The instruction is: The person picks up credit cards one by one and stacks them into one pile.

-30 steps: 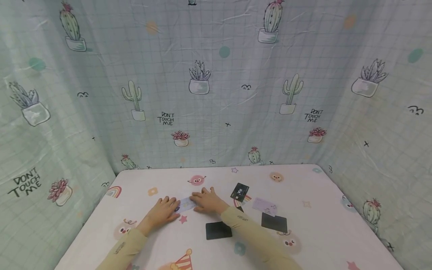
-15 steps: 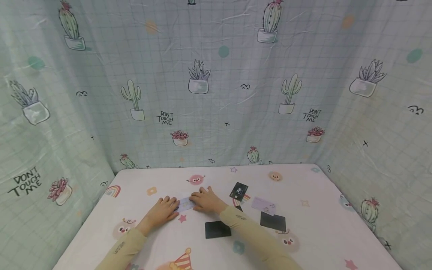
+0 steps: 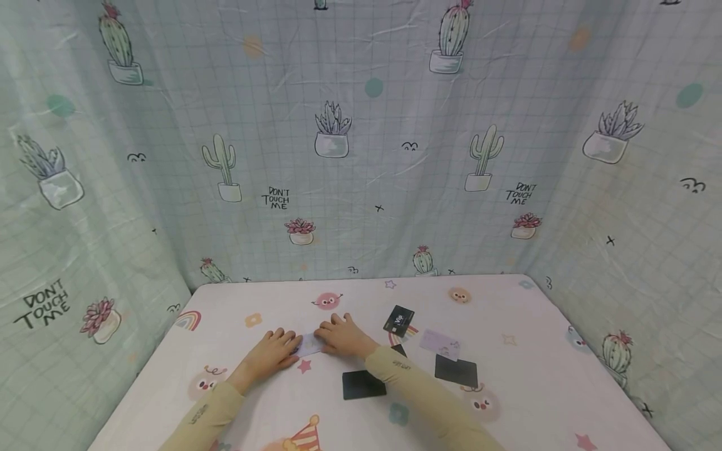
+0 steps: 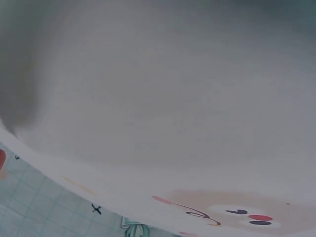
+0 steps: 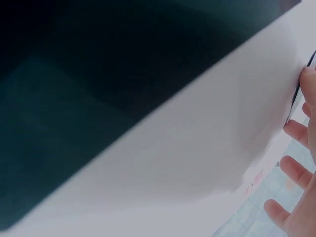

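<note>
Watching from above, I see the thin, pale-lilac rectangular card (image 3: pixel 309 345) lying lengthwise between left hand (image 3: pixel 272 352) and right hand (image 3: pixel 345 338), an end at each. Whether either's fingers pinch it, I cannot tell.

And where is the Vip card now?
In the head view, the black Vip card lies right of the right hand, beyond and left of the loose lilac card.

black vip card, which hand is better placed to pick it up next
Probably the right hand: the black vip card lies on its side of the table, quite near. The left hand is farther off, at the opposite end of the pale card.
</note>
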Available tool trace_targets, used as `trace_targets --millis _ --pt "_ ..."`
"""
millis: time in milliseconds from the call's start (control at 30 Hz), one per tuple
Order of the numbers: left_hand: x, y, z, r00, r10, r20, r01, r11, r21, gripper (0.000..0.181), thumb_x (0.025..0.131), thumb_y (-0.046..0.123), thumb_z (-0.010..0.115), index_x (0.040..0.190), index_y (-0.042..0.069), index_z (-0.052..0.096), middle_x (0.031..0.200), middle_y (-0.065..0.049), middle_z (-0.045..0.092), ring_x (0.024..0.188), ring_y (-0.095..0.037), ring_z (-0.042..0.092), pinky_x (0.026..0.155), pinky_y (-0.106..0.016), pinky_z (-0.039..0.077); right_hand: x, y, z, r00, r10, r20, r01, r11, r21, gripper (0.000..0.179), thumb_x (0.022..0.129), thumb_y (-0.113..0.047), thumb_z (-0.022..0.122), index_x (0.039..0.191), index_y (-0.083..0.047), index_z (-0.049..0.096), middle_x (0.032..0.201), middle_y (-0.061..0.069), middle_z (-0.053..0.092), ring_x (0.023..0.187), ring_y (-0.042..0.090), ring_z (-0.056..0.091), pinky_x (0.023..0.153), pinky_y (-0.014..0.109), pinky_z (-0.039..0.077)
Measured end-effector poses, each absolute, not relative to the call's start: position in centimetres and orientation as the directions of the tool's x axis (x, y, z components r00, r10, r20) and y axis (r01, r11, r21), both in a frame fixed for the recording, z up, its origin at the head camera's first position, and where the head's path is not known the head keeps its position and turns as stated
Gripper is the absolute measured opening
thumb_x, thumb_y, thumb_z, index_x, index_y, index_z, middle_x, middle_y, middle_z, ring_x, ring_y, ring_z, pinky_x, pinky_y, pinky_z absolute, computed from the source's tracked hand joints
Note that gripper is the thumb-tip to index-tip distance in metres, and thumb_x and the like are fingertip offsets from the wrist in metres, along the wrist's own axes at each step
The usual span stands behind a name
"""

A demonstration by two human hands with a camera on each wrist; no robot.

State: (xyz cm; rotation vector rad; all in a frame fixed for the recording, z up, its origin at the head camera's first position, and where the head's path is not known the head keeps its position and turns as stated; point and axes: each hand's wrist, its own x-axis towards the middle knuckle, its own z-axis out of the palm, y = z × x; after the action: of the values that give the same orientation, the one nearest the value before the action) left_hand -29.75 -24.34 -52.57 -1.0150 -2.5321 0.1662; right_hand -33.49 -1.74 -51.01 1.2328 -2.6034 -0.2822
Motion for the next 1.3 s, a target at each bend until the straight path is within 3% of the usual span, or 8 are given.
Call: trace_targets --millis 600,1067,1300 --pt "-29.63 -24.40 -52.55 -0.710 0.647 0.280 0.614 0.762 -0.204 0.043 0.085 0.038 0.056 0.118 0.011 0.054 0.104 -0.004 0.055 0.091 -0.020 0.048 0.077 -0.040 0.041 -33.20 -1.95 -50.81 -0.616 -0.773 0.152 -0.724 0.631 0.278 0.046 0.084 -0.047 0.053 0.124 -0.026 0.045 0.114 -0.009 0.053 0.101 0.014 0.044 0.085 0.037 0.038" --pt "-29.84 -24.52 -52.79 -0.689 0.656 0.308 0.607 0.754 -0.250 0.045 0.083 0.041 0.057 0.118 0.012 0.054 0.099 -0.003 0.054 0.088 -0.019 0.049 0.075 -0.037 0.042 -33.07 -2.27 -50.74 -0.628 -0.767 0.135 -0.726 0.639 0.255 0.048 0.084 -0.047 0.053 0.126 -0.025 0.043 0.115 -0.008 0.051 0.103 0.014 0.043 0.089 0.039 0.037" --pt "-29.73 -24.48 -52.75 -0.708 0.636 0.306 0.612 0.769 -0.184 0.049 0.082 0.038 0.058 0.122 0.011 0.051 0.098 -0.003 0.052 0.087 -0.018 0.047 0.075 -0.037 0.041 -33.10 -2.35 -50.58 -0.631 -0.763 0.141 -0.719 0.643 0.263 0.047 0.084 -0.047 0.052 0.125 -0.025 0.043 0.113 -0.008 0.051 0.103 0.014 0.043 0.089 0.038 0.037"
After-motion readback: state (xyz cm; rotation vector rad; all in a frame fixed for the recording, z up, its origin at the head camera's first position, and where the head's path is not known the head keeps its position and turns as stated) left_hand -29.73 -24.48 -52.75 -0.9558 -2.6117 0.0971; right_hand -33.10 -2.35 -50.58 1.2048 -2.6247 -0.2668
